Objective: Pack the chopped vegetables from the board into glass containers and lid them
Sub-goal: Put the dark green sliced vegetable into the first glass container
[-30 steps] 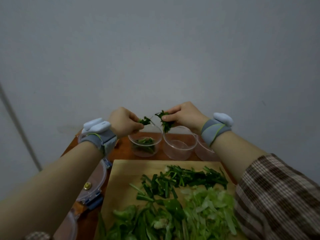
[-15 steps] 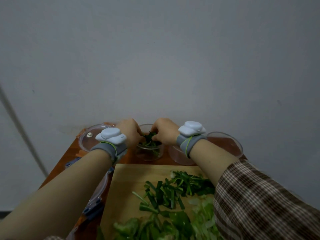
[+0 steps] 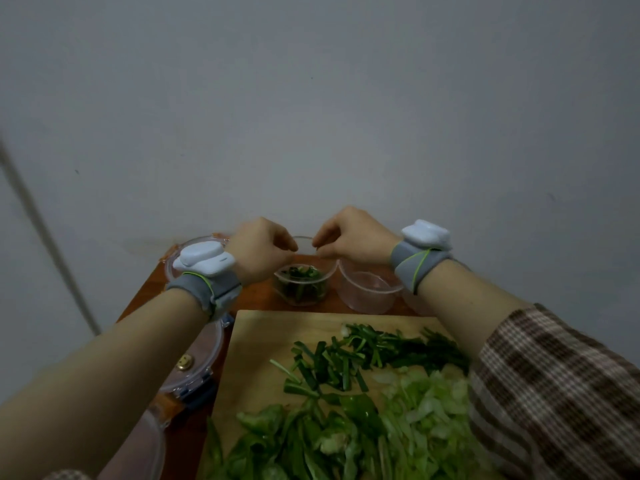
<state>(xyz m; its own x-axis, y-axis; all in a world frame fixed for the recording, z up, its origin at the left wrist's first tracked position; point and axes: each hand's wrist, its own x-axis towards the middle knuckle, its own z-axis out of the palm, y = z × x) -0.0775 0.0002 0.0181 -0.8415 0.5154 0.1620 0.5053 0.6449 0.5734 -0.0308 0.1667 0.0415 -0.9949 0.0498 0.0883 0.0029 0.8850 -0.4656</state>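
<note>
A round glass container (image 3: 300, 285) beyond the board holds dark chopped greens. My left hand (image 3: 260, 249) and my right hand (image 3: 350, 237) hover just above its rim, fingers curled loosely, with nothing visible in them. To its right stands an empty glass container (image 3: 367, 293). The wooden cutting board (image 3: 256, 344) carries dark green stalk pieces (image 3: 374, 348), pale chopped cabbage (image 3: 426, 393) and green pepper pieces (image 3: 294, 434).
Several clip-on lids lie left of the board: one at the back (image 3: 180, 254), one beside the board (image 3: 194, 362), another at the bottom left (image 3: 142, 445). A third container (image 3: 415, 304) is partly hidden behind my right wrist. A grey wall stands close behind the table.
Both hands carried pinches of dark greens to the left container, dipped into it, and have now lifted out without them.
</note>
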